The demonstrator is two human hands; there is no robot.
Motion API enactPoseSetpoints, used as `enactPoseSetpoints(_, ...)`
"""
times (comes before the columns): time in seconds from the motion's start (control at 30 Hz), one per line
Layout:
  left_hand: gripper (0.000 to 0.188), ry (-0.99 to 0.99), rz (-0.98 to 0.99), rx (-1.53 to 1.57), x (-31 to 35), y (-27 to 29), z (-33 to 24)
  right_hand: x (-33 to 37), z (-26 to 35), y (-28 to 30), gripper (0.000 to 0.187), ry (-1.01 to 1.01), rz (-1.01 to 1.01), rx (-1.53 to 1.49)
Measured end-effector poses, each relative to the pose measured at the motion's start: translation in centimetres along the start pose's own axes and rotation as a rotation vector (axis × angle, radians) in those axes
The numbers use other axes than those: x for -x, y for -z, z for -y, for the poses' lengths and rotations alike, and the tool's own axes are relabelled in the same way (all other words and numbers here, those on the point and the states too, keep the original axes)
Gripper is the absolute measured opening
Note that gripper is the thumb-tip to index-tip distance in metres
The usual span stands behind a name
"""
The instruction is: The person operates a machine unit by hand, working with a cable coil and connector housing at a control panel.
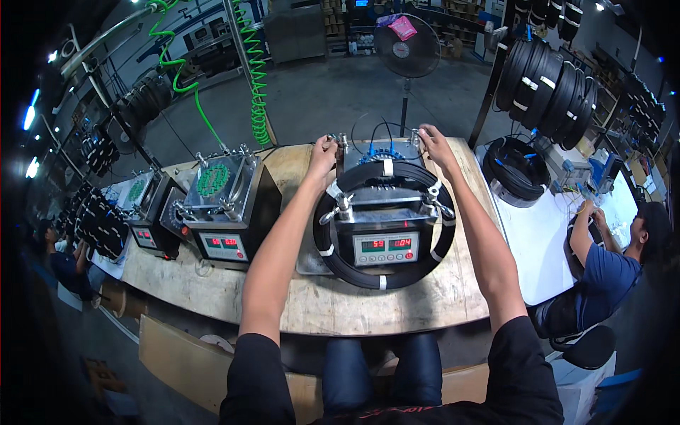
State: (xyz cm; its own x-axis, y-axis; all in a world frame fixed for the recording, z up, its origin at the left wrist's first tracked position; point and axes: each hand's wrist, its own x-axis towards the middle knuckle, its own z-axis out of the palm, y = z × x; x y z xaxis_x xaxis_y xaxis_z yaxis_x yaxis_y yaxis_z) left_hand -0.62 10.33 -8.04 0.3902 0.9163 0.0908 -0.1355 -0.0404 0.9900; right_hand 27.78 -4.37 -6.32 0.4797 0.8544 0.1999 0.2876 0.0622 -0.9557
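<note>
Straight in front of me stands a black bench machine (347,237) with a metal top and a red digital display (385,245). A coil of black cable (382,282), bound with white ties, hangs over its front. Blue-ended connectors (382,154) sit in a ring on the top plate. At the machine's far left corner, my left hand (324,157) is closed on a metal clamp (343,142). My right hand (437,146) pinches the clamp (416,138) at the far right corner. Two near clamps, the left one (343,204) and the right one (432,198), are untouched.
Two similar machines, one nearer (228,212) and one farther (150,219), stand left on the wooden bench (312,308). Green coiled hoses (258,106) hang behind. Cable coils (542,81) hang on a rack at right. A seated person (602,276) works there. A fan (407,49) stands beyond.
</note>
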Motion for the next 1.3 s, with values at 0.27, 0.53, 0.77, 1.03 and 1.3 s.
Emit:
enactPoseSetpoints(0.27,0.06,-0.069,0.039,-0.418,8.3,-1.3,-6.8,5.2,4.0,-0.7,0.057,0.149,-0.04,0.184)
enactPoseSetpoints(0.53,0.051,-0.303,-0.086,-0.502,8.7,-2.8,-6.0,6.9,4.2,-2.1,0.044,0.275,-0.112,0.136)
enactPoseSetpoints(0.77,0.055,-0.2,-0.063,-0.508,9.9,-3.6,-7.1,7.2,4.1,-1.5,0.048,0.189,-0.157,0.18)
enactPoseSetpoints(1.03,0.06,-0.203,-0.112,-0.549,9.8,-2.8,-6.0,7.7,4.7,-1.6,0.058,0.213,-0.193,0.277)
enactPoseSetpoints(1.3,0.037,-0.585,-0.269,-0.5,17.1,-1.6,-4.3,14.9,6.5,-2.2,0.047,0.237,-0.253,0.374)
